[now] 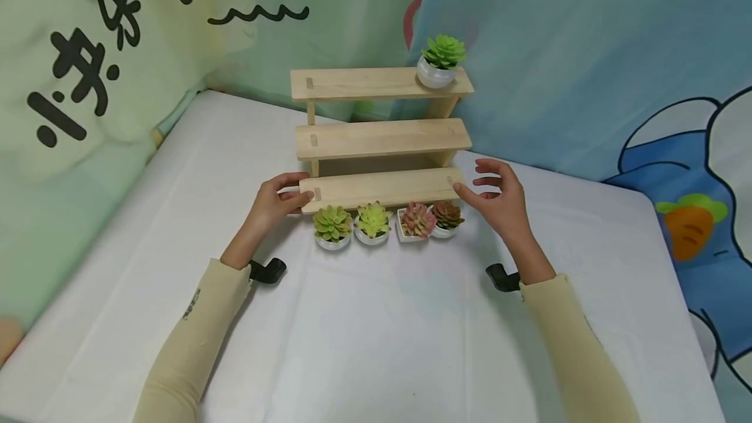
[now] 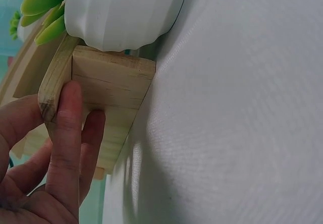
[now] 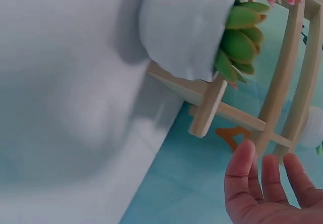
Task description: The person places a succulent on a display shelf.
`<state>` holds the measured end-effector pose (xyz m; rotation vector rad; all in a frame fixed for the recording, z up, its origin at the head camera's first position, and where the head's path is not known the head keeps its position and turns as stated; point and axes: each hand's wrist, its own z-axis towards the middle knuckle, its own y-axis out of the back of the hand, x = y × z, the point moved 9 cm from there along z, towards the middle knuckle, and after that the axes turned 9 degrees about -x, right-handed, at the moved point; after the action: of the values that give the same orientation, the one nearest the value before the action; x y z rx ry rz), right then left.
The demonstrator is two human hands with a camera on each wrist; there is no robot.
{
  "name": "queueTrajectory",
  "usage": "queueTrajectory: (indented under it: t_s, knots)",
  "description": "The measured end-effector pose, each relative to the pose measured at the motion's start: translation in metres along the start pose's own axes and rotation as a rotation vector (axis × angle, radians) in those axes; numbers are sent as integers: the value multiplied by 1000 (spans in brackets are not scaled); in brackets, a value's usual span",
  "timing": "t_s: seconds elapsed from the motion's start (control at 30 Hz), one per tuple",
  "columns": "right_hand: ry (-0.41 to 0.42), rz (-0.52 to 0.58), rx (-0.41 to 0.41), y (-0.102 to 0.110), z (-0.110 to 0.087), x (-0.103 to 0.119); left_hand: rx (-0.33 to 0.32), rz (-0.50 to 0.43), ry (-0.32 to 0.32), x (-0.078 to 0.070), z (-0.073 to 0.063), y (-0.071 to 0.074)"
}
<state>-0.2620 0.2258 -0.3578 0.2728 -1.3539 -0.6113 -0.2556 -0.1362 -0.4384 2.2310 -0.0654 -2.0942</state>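
Note:
A three-tier wooden plant stand (image 1: 382,138) stands at the back of the table. My left hand (image 1: 275,201) pinches the left end of its lowest shelf (image 2: 54,82), thumb on one face and fingers against the other. My right hand (image 1: 499,202) is beside that shelf's right end, fingers loosely bent; in the right wrist view the thumb (image 3: 240,166) is apart from the wood. In front of the stand are two potted green succulents (image 1: 332,224) (image 1: 373,220), a pink one in a square pot (image 1: 416,219) and a reddish-brown one (image 1: 447,215).
Another green succulent (image 1: 442,57) in a white pot stands at the right end of the top shelf. Printed cloth (image 1: 558,57) hangs behind and beside the white-covered table (image 1: 376,331). Black wrist mounts (image 1: 268,271) stick out from both sleeves.

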Motion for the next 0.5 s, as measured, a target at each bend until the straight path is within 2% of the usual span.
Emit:
queueTrajectory:
  t_s: [0.17, 0.5]
  knots:
    - [-20, 29, 11, -4, -10, -9, 1, 31, 49, 3, 2, -1]
    - [-152, -18, 158, -18, -36, -38, 5, 30, 50, 3, 1, -3]
